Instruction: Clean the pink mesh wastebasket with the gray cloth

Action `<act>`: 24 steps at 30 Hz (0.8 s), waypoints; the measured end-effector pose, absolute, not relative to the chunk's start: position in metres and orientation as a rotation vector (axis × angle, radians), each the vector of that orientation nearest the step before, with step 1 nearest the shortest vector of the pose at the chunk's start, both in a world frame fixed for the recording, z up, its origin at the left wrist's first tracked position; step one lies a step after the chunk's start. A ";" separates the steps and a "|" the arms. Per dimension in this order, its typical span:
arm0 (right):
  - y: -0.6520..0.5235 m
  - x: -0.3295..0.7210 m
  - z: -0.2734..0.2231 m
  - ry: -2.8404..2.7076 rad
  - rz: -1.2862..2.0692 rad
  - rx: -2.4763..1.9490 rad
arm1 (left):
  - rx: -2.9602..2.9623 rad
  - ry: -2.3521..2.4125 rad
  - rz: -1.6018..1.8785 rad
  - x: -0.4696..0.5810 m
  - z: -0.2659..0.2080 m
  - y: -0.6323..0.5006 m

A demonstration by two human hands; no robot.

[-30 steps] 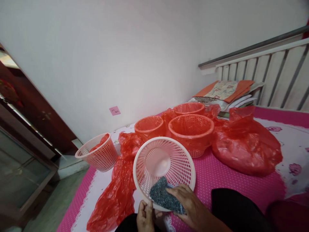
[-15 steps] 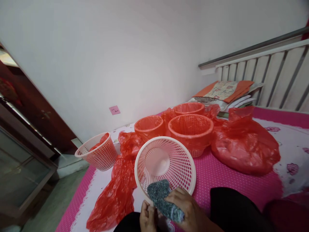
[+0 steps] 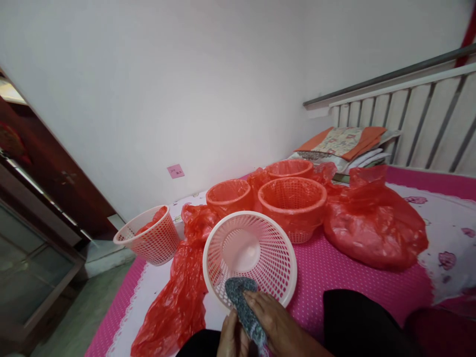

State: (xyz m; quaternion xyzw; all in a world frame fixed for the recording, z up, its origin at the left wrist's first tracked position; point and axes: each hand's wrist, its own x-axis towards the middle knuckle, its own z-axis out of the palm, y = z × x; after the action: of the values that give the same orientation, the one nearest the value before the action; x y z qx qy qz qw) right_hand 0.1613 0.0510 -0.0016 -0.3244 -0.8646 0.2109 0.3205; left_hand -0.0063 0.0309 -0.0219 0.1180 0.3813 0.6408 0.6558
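Observation:
A pale pink plastic mesh basket [image 3: 275, 248] lies tilted with its mouth facing me, near the bed's front edge. My right hand [image 3: 270, 317] is closed on a dark grey-green fuzzy cloth [image 3: 241, 297], pressing it against the basket's near rim. My left hand [image 3: 231, 334] has its fingers curled at the same rim, just left of the cloth; part of its grip is hidden. Left of the basket, a crumpled red plastic bag [image 3: 178, 292] trails toward me.
Behind stand several baskets lined with red bags, including one basket [image 3: 295, 225]. A full red bag [image 3: 375, 233] lies right; a pink basket [image 3: 158, 243] with red plastic inside leans at the left edge. Folded bedding [image 3: 338, 144] sits by a radiator [image 3: 405, 116].
My right hand and the cloth have shifted slightly left, and the cloth now hangs more steeply. My left hand has moved closer beneath it. The view has shifted slightly.

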 end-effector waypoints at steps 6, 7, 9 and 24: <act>0.062 0.146 -0.012 -2.080 0.537 -0.827 | 0.212 0.589 1.319 0.004 0.004 0.042; 0.064 0.145 -0.010 -2.028 0.555 -0.833 | 0.232 0.573 1.304 0.006 0.010 0.044; 0.066 0.144 -0.003 -1.938 0.626 -0.840 | 0.284 0.584 1.266 0.009 0.020 0.045; 0.070 0.153 0.027 -1.338 1.265 -0.812 | 0.458 0.908 1.197 -0.018 0.035 0.027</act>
State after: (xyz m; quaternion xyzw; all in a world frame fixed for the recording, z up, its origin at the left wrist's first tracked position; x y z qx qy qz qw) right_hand 0.1533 0.0703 0.0271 -0.3410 -0.5616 0.5310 0.5352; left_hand -0.0183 0.0272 0.0349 0.2062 0.4087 0.5388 0.7072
